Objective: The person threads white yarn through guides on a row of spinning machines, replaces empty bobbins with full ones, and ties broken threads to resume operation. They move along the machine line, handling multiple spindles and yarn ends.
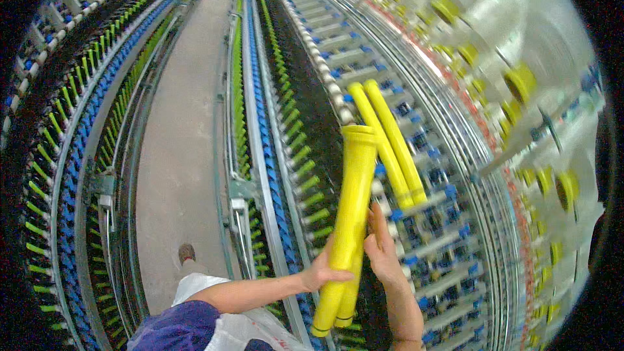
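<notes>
My left hand [325,272] is closed round a bundle of long yellow tubes [351,211], its thumb lying across the front. The bundle stands tilted, its flared upper rim leaning away to the right. Two lower ends show side by side; how many tubes make up the bundle I cannot tell. Along the bundle's right side is my right hand [385,247], its fingers stretched upward; whether it touches the tubes is unclear. Just beyond it, two more yellow tubes [389,143] lie side by side, slanting across the machine's rail and blue fittings.
A long textile machine runs along my right, with a row of green spindles [305,169] and metal rails [448,130]. Yellow-ended white bobbins [520,84] hang at the upper right. Another machine with green spindles [45,156] lines the left side of the grey aisle floor [182,110].
</notes>
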Tool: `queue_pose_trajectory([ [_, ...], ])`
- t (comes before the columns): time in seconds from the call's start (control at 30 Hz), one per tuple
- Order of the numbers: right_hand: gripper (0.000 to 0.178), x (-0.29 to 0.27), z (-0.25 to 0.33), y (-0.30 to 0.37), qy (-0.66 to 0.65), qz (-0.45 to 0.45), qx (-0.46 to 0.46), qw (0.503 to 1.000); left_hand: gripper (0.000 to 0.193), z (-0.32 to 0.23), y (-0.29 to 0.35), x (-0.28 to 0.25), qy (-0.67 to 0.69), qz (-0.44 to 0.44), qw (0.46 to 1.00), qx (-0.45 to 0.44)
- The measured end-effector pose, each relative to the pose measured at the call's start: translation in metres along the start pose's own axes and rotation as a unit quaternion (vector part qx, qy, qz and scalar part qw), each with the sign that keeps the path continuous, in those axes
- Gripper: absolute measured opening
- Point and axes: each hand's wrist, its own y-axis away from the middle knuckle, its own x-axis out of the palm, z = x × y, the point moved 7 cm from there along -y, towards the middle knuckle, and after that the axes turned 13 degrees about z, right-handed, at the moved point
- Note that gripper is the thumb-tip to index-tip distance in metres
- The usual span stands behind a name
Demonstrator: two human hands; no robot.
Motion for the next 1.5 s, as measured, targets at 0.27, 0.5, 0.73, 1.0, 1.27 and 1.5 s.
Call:
queue_pose_trajectory([
  [0.27, 0.106, -0.145, -0.041, -0.225, 0.569, -0.214, 0.345, 0.715, 0.078, -0.218, 0.018, -0.208, 0.003, -0.113, 0.991, 0.067],
  [0.5, 0.119, -0.173, -0.064, -0.255, 0.621, -0.234, 0.378, 0.646, 0.075, -0.323, 0.008, -0.366, -0.004, -0.211, 0.973, 0.092],
  [0.73, 0.112, -0.127, 0.004, -0.363, 0.521, -0.451, 0.327, 0.647, 0.068, -0.413, -0.084, -0.546, 0.039, -0.239, 0.964, 0.109],
  [1.0, 0.107, 0.046, -0.06, -0.812, 0.043, -0.163, 0.039, 0.985, 0.071, -0.577, -0.192, -0.722, -0.027, -0.265, 0.953, 0.147],
  [1.27, 0.107, 0.199, -0.041, -1.194, 0.116, -0.003, -0.027, 0.993, 0.077, -0.771, -0.229, -0.963, -0.081, -0.388, 0.876, 0.276],
  [1.5, 0.112, 0.176, -0.071, -1.41, 0.233, -0.04, 0.136, 0.962, 0.069, -0.932, -0.348, -1.139, -0.02, -0.31, 0.905, 0.292],
])
